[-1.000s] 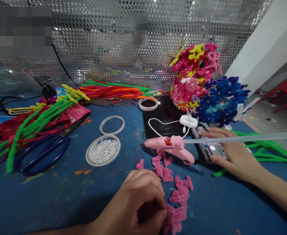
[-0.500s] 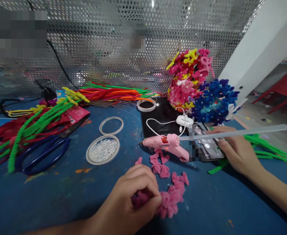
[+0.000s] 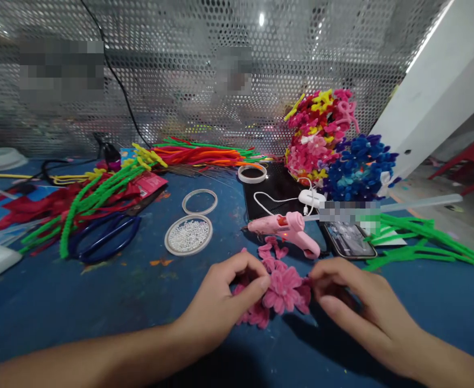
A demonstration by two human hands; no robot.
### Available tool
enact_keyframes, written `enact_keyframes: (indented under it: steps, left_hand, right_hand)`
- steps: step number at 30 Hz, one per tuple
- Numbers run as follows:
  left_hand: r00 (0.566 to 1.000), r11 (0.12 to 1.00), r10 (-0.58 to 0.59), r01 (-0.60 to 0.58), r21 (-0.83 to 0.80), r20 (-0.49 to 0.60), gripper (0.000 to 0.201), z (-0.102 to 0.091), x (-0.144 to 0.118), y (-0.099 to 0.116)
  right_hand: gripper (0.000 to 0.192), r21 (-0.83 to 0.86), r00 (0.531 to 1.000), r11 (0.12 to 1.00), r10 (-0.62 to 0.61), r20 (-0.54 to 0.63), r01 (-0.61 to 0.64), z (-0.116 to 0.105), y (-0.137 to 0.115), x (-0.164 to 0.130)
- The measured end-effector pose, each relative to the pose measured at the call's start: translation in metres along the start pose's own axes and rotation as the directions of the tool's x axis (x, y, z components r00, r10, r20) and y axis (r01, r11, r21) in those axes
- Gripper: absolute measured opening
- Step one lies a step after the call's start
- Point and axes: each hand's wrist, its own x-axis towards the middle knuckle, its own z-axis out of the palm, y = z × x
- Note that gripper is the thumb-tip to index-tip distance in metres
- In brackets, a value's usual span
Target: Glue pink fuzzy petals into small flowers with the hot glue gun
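Note:
A pink pipe-cleaner flower [image 3: 283, 289] is pinched between the thumb and forefinger of my left hand [image 3: 224, 296]. More pink petal pieces [image 3: 258, 314] lie below and beside that hand, partly covered by it. At the flower's right edge is my right hand [image 3: 358, 307], its fingers curled and its thumb apart from the forefinger; the fingertips are close to the petals, and contact is hard to make out. Just beyond the flower rests a pink glue gun [image 3: 279, 225] with a clear glue stick [image 3: 423, 202] sticking out of its back.
A round dish of white beads [image 3: 188, 235] and its ring lid [image 3: 200, 201] sit left of centre. Farther left are blue-handled scissors [image 3: 105, 237] and green pipe cleaners [image 3: 95, 196]. A phone [image 3: 349, 239] and flower bouquets [image 3: 360, 168] stand behind, before a perforated metal panel [image 3: 204, 97].
My right hand has left the phone and come to the flower's right side. The flower in my left hand has been lifted and turned to face up. The view has shifted left.

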Motion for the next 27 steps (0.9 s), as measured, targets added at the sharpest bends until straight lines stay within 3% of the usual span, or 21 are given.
enact_keyframes:
  steps: [2, 6, 10, 21, 27]
  left_hand:
    - [1.000, 0.998, 0.018, -0.019, -0.054, -0.019, 0.012, 0.000, 0.000, -0.001]
    - [0.998, 0.994, 0.031, -0.036, -0.101, -0.055, 0.012, 0.000, -0.001, -0.003]
    - [0.999, 0.993, 0.049, -0.051, -0.110, -0.022, 0.012, 0.001, -0.001, -0.005]
    - [0.996, 0.994, 0.079, -0.076, -0.083, 0.033, 0.007, 0.003, -0.001, 0.000]
    - [0.984, 0.992, 0.092, -0.078, -0.098, 0.153, 0.015, 0.002, -0.003, 0.000]
  right_hand:
    - [0.012, 0.121, 0.995, 0.989, 0.072, 0.073, -0.081, 0.015, -0.010, 0.011]
    - [0.020, 0.290, 0.992, 0.950, 0.092, 0.085, -0.113, 0.026, -0.004, 0.026]
    - [0.029, 0.272, 0.988, 0.956, 0.073, 0.138, -0.109, 0.026, 0.003, 0.024]
    - [0.023, 0.416, 0.953, 0.869, 0.178, 0.247, -0.270, 0.026, 0.001, 0.024]
    - [0.026, 0.518, 0.951, 0.810, 0.147, 0.273, -0.274, 0.026, 0.003, 0.023]
